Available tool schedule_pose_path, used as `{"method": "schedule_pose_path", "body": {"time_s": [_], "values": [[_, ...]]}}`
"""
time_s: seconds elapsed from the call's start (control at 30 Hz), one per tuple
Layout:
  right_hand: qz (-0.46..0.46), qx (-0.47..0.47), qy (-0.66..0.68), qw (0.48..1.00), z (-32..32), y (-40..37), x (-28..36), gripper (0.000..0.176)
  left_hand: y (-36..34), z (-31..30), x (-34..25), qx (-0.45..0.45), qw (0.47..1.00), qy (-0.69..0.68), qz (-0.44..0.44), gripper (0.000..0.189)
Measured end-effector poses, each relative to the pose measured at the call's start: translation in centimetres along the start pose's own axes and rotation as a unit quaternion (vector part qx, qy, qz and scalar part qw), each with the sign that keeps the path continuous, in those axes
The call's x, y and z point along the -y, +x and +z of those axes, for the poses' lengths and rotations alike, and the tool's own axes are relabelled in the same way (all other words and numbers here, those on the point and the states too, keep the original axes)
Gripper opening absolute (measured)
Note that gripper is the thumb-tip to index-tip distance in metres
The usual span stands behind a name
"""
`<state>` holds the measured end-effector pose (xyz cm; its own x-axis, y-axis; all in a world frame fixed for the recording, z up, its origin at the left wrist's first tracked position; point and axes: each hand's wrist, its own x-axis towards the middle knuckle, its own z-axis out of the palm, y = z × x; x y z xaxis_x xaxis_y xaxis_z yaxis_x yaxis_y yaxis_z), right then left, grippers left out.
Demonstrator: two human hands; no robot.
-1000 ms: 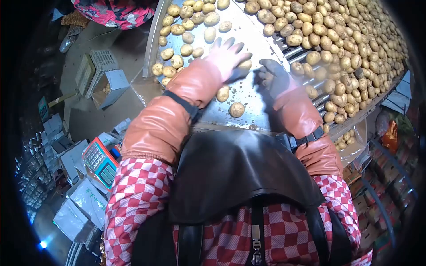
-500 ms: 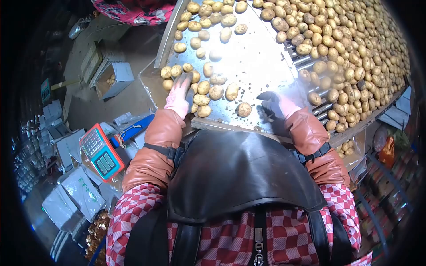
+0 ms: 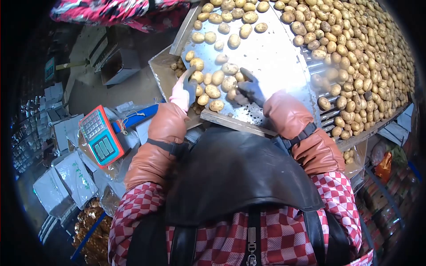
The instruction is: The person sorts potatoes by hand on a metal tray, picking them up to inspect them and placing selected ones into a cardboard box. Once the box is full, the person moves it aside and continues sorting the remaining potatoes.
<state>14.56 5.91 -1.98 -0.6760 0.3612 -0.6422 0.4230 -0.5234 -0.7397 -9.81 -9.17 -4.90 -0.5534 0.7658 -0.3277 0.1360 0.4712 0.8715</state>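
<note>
My left hand (image 3: 185,91), in a pink and grey glove, is at the left edge of a metal sorting table (image 3: 275,57). Its fingers are stretched out along a cluster of potatoes (image 3: 213,91) and touch the outer ones. My right hand (image 3: 252,88), in a dark glove, reaches in from the right with thumb and fingers apart. It lies against a potato (image 3: 229,83) in the same cluster; its lower fingers are blurred. More loose potatoes (image 3: 234,41) lie farther up the metal surface.
A large heap of potatoes (image 3: 355,57) covers the rollers (image 3: 328,117) at right. An open cardboard box (image 3: 160,73) with several potatoes sits below the table's left edge. A wooden rail (image 3: 235,123) borders the near side. An orange-edged scale (image 3: 101,136) stands at lower left.
My right hand has moved left across the metal to the potato cluster. My left hand has turned more sideways along the outer potatoes. The view has shifted, and potatoes now show in the left box.
</note>
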Motion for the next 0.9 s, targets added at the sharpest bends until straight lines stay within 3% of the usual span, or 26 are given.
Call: {"method": "schedule_pose_path", "body": {"time_s": [0.03, 0.07, 0.13, 0.17, 0.2, 0.23, 0.33, 0.37, 0.43, 0.5, 0.53, 0.57, 0.6, 0.67, 0.7, 0.77, 0.8, 0.87, 0.9], "values": [[-0.023, 0.061, 0.246, 0.967, -0.7, 1.0, -2.2, 0.074, 0.0, 0.1, 1.3, -0.026, 0.997, -0.047, 0.064, 0.041], [-0.024, 0.058, 0.246, 0.967, -1.8, 1.1, -3.3, 0.074, -0.1, 0.7, 2.3, -0.024, 0.996, -0.048, 0.066, 0.041], [-0.03, -0.013, 0.266, 0.963, -3.9, 0.5, -4.9, 0.071, -1.2, 2.4, 3.5, -0.09, 0.963, -0.243, 0.072, 0.035], [-0.029, -0.05, 0.259, 0.964, -4.4, -0.8, -4.8, 0.066, -2.3, 2.8, 2.2, -0.064, 0.962, -0.263, 0.026, 0.035], [-0.03, -0.093, 0.254, 0.962, -4.8, -1.4, -5.7, 0.061, -3.4, 2.4, 0.7, -0.066, 0.969, 0.073, 0.228, 0.039], [-0.014, -0.094, 0.252, 0.963, -5.7, -1.7, -6.7, 0.059, -2.7, 2.3, 1.5, -0.066, 0.969, 0.071, 0.229, 0.039], [0.0, -0.088, 0.286, 0.954, -7.4, -3.6, -9.7, 0.055, 0.3, 1.0, 5.8, -0.175, 0.972, -0.159, 0.007, 0.043], [-0.004, -0.079, 0.32, 0.944, -7.4, -4.3, -10.2, 0.053, -0.4, -0.1, 3.4, -0.182, 0.949, -0.257, 0.031, 0.042], [-0.01, -0.1, 0.332, 0.938, -7.0, -5.5, -10.7, 0.05, 0.0, -1.3, 2.6, -0.177, 0.949, -0.261, -0.013, 0.034], [-0.014, -0.14, 0.349, 0.926, -6.5, -6.2, -10.4, 0.043, 0.0, -0.4, 1.1, -0.164, 0.977, -0.088, 0.103, 0.033], [-0.014, -0.142, 0.352, 0.925, -5.8, -6.5, -9.7, 0.043, -0.2, 0.8, -0.1, -0.136, 0.958, 0.098, 0.233, 0.035], [-0.019, -0.145, 0.365, 0.92, -5.0, -6.7, -8.8, 0.042, 0.1, 2.0, -0.8, -0.131, 0.907, 0.179, 0.358, 0.039], [-0.024, -0.148, 0.377, 0.914, -4.7, -6.9, -8.5, 0.041, 0.3, 3.5, -2.9, -0.053, 0.88, 0.237, 0.408, 0.044], [-0.022, -0.141, 0.337, 0.931, -5.0, -6.5, -8.9, 0.04, -0.9, 6.2, -5.4, 0.046, 0.809, 0.413, 0.414, 0.05], [-0.021, -0.135, 0.331, 0.934, -4.8, -6.8, -8.4, 0.04, -0.5, 6.2, -4.8, 0.051, 0.809, 0.411, 0.417, 0.05], [-0.021, -0.132, 0.327, 0.936, -4.9, -7.4, -8.2, 0.04, 0.8, 5.4, -3.9, 0.151, 0.748, 0.494, 0.417, 0.057], [-0.012, -0.148, 0.31, 0.939, -5.1, -7.8, -8.3, 0.04, 0.3, 4.6, -3.9, 0.13, 0.806, 0.434, 0.382, 0.057], [-0.005, -0.167, 0.298, 0.94, -5.8, -8.4, -9.5, 0.04, -0.1, 3.2, -1.4, 0.011, 0.809, 0.499, 0.311, 0.052], [-0.014, -0.163, 0.315, 0.935, -6.4, -8.2, -10.9, 0.039, -0.6, 3.1, -0.5, 0.014, 0.806, 0.502, 0.315, 0.052]]}}
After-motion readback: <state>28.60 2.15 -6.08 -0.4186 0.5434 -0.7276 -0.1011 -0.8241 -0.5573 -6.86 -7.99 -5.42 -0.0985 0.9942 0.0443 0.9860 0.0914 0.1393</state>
